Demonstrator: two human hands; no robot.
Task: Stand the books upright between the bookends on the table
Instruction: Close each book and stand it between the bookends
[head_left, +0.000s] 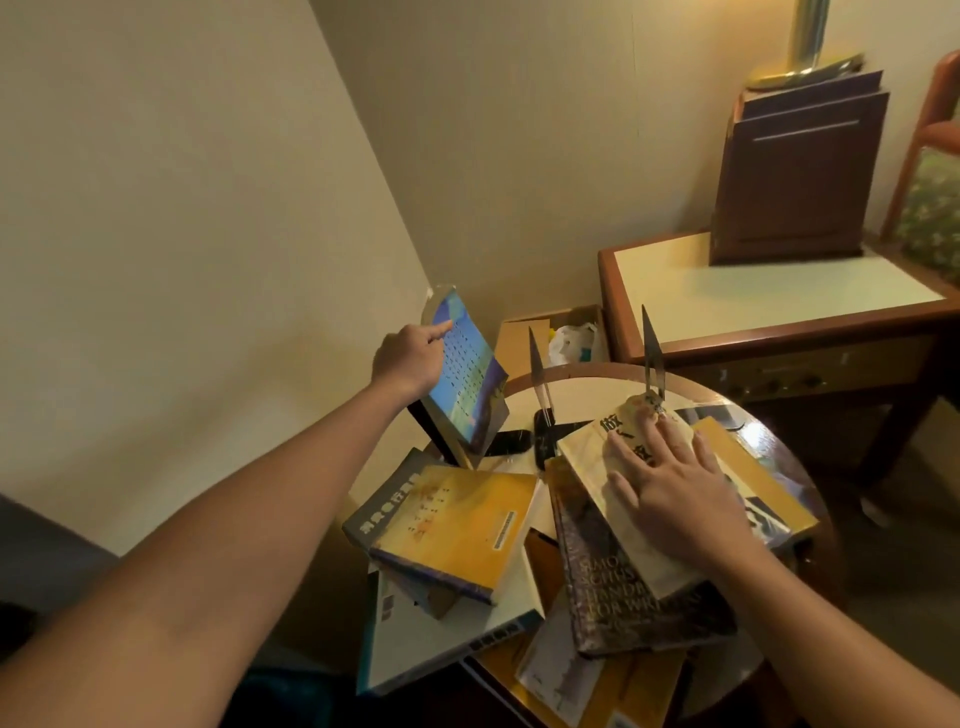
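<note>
1. The left hand (410, 358) grips a blue book (465, 376) by its edge, with a finger laid on the cover. It holds the book up off the tabletop (592, 402), tilted, to the left of the bookends. Lifted like this, the book looks ready to be turned upright and set down between them.
2. The right hand (670, 483) lies flat on a cream book (584, 462), fingers spread and straight, clasping nothing. The press probably steadies the loose pile underneath, or it may be a first move toward taking this book.
3. The left bookend (536, 371) and the right bookend (652, 356) stand as thin upright plates at the far side of the round tabletop. No book stands in the gap between them, so the task seems barely begun.
4. The other books lie flat and overlapping nearer the person. A yellow book (457, 525) rests on others at the left, and a dark book (623, 592) lies under the cream one. Several overhang the tabletop's edge, so a careless pull could tip them off.
</note>
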